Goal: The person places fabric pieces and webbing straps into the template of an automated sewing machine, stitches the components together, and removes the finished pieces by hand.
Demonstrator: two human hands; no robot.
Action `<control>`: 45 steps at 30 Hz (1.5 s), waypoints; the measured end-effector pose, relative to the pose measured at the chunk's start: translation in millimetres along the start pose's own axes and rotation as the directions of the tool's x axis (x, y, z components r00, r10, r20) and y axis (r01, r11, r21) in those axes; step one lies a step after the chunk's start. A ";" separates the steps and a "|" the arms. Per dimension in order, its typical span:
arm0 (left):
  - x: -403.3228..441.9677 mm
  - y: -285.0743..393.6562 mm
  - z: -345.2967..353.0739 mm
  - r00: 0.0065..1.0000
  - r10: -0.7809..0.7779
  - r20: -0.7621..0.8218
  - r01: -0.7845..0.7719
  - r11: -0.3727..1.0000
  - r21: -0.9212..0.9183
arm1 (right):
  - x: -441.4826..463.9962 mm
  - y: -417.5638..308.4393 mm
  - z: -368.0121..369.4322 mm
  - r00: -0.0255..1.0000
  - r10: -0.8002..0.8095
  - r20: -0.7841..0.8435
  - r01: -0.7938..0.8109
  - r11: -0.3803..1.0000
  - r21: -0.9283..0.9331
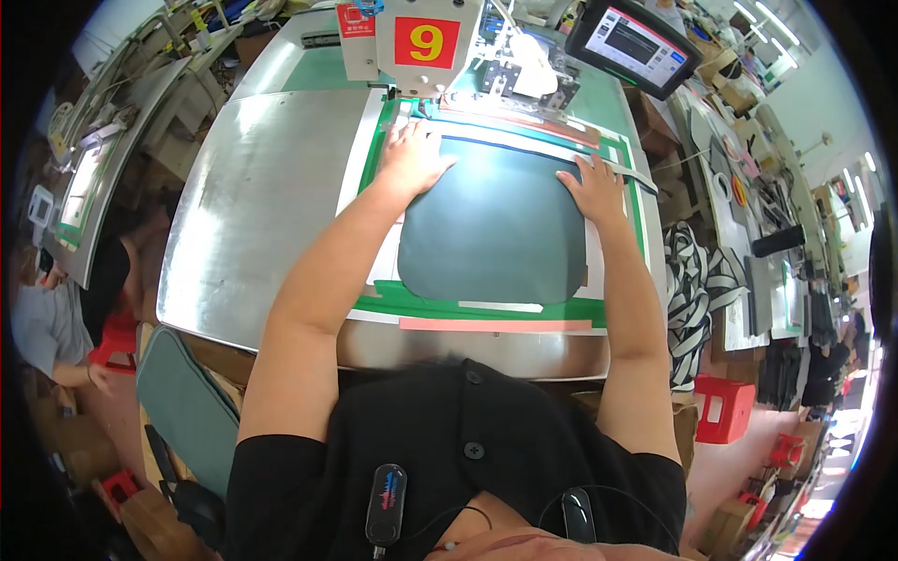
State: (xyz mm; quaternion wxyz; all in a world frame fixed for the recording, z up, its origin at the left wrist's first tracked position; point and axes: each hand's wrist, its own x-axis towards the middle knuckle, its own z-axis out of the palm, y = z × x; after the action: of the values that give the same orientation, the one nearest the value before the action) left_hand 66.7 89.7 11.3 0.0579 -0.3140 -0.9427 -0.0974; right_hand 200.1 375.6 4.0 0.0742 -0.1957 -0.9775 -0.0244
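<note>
A dark grey-green panel with rounded corners (491, 220) lies flat on the machine bed in front of me. My left hand (414, 161) rests at its upper left corner, fingers stretched forward and thumb apart on the panel. At the upper right corner lies my right hand (597, 190), fingers spread and thumb on the panel's edge. Along the panel's far edge runs a pale strip (524, 144), passing near both hands, its loose end reaching out to the right beyond my right hand. The fingertips of both hands are near this strip.
A sewing machine head (426, 47) marked 9 stands just beyond the panel. A tilted touchscreen (634, 45) hangs at the upper right. Black-and-white striped webbing (687, 299) is heaped at the right. Green panels (187, 393) stand at the lower left; another person (56, 327) sits at left.
</note>
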 end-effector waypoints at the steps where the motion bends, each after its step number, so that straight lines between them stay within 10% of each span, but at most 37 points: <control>1: 0.0 0.9 0.7 1.000 0.000 -0.005 0.000 1.000 -0.012 | 1.1 -0.1 0.5 1.000 -0.006 -0.001 0.006 1.000 0.002; 45: -7.5 -10.0 -0.5 0.990 -0.140 -0.029 0.142 0.989 0.050 | 4.9 -18.3 -23.0 0.983 -0.072 0.166 0.046 0.987 0.155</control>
State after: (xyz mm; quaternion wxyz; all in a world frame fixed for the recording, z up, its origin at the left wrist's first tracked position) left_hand 66.7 77.4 9.1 0.0707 -0.2436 -0.9639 -0.0807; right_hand 191.8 358.8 27.2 0.0036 -0.1618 -0.9847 0.0642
